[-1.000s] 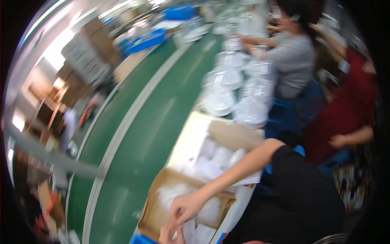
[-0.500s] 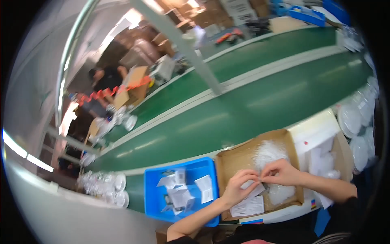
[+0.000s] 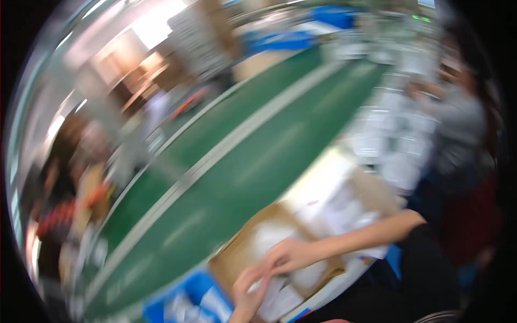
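Note:
My left hand (image 3: 251, 289) and my right hand (image 3: 291, 256) meet over a shallow cardboard box (image 3: 230, 260). Their fingers are pinched close together at the tips; motion blur hides whatever small thing is between them. Under and beyond them the box holds a whitish pile (image 3: 272, 232), too smeared to name. Printed white paper (image 3: 281, 302) lies below the hands at the near side of the box. Left of it stands a blue plastic bin (image 3: 154, 310) with folded white papers inside, partly cut off by the lower edge.
A green conveyor belt (image 3: 242, 148) with a pale divider runs diagonally behind the box. To the right, an open white carton (image 3: 318, 180) holds whitish items. Clear plastic-wrapped pieces (image 3: 371, 132) line the belt's right side, where another person (image 3: 458, 118) works. A second person is blurred at far left.
The view has swung to the right, so the box and bin appear lower and further left, and a co-worker shows at right. My hands stay pinched together over the box.

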`<state>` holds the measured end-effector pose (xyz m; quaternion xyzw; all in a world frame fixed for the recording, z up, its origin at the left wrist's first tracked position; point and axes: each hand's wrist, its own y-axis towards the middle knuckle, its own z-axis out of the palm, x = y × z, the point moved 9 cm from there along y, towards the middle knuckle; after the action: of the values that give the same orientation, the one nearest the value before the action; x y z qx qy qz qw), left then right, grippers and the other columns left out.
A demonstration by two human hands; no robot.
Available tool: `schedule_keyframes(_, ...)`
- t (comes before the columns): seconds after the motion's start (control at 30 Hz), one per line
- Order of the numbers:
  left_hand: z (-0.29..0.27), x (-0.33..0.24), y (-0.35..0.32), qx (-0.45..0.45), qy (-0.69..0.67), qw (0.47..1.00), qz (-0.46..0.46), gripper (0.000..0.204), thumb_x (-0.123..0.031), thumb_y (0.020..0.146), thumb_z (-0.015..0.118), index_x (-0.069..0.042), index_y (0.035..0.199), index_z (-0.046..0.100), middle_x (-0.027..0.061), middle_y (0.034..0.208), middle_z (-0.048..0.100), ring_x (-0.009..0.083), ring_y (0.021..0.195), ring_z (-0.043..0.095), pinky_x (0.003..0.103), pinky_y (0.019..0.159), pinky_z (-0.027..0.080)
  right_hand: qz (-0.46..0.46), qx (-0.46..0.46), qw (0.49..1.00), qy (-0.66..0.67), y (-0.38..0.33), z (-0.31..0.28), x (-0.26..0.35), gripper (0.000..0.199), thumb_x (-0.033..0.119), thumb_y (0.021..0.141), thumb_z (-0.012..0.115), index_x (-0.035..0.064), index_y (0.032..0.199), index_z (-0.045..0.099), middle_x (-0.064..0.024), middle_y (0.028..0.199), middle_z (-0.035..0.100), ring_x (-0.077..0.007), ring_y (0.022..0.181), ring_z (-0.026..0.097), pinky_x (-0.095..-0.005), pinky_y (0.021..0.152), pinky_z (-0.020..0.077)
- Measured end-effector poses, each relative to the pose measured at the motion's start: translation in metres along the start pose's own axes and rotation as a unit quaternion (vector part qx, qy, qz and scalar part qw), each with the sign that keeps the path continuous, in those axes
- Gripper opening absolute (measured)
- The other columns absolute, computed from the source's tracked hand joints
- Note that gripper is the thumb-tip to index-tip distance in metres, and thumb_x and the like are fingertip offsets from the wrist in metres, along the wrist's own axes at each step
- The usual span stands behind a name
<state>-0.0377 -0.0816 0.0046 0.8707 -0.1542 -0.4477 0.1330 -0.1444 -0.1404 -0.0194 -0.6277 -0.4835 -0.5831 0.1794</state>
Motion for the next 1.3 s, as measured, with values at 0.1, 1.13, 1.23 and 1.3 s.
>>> schedule_keyframes(0.1, 0.016, 0.000, 0.003, 0.048, -0.117, 0.991, -0.040, 0.016, 0.000, 0.083, 0.067, 0.001, 0.099, 0.065, 0.0139, 0.105, 0.064, 0.0250, 0.097, 0.064, 0.033, 0.083, 0.052, 0.146, -0.014, 0.988, 0.052, -0.016, -0.014, -0.006, 0.010, 0.009, 0.088, 0.070, 0.0045, 0.096, 0.074, -0.0037, 0.086, 0.070, -0.0098, 0.074, 0.064, -0.0247, 0.066, 0.0519)
schedule_keyframes(1.13, 0.008, 0.021, -0.007, 0.058, -0.148, 0.976, -0.150, 0.007, -0.004, 0.093, 0.057, 0.002, 0.094, 0.059, 0.0090, 0.098, 0.064, 0.0154, 0.087, 0.062, 0.028, 0.075, 0.053, 0.268, -0.127, 0.885, 0.359, -0.009, -0.019, -0.049, 0.017, 0.012, 0.096, 0.057, 0.0012, 0.107, 0.065, -0.0094, 0.087, 0.069, -0.0145, 0.071, 0.066, -0.0256, 0.059, 0.0545)
schedule_keyframes(1.23, 0.006, 0.021, -0.007, 0.047, -0.150, 0.975, -0.155, 0.006, -0.003, 0.091, 0.059, 0.002, 0.094, 0.060, 0.0095, 0.100, 0.064, 0.0163, 0.089, 0.063, 0.028, 0.077, 0.053, 0.271, -0.133, 0.887, 0.349, -0.007, -0.020, -0.047, 0.018, 0.013, 0.097, 0.057, 0.0016, 0.108, 0.064, -0.0090, 0.087, 0.069, -0.0142, 0.070, 0.066, -0.0255, 0.060, 0.0545)
schedule_keyframes(1.3, 0.004, 0.019, -0.005, 0.047, -0.147, 0.977, -0.147, 0.006, -0.002, 0.090, 0.059, 0.002, 0.095, 0.059, 0.0096, 0.102, 0.064, 0.0165, 0.090, 0.063, 0.028, 0.077, 0.053, 0.274, -0.135, 0.893, 0.330, -0.008, -0.021, -0.044, 0.018, 0.013, 0.097, 0.056, 0.0016, 0.109, 0.064, -0.0084, 0.086, 0.069, -0.0138, 0.071, 0.066, -0.0252, 0.060, 0.0545)
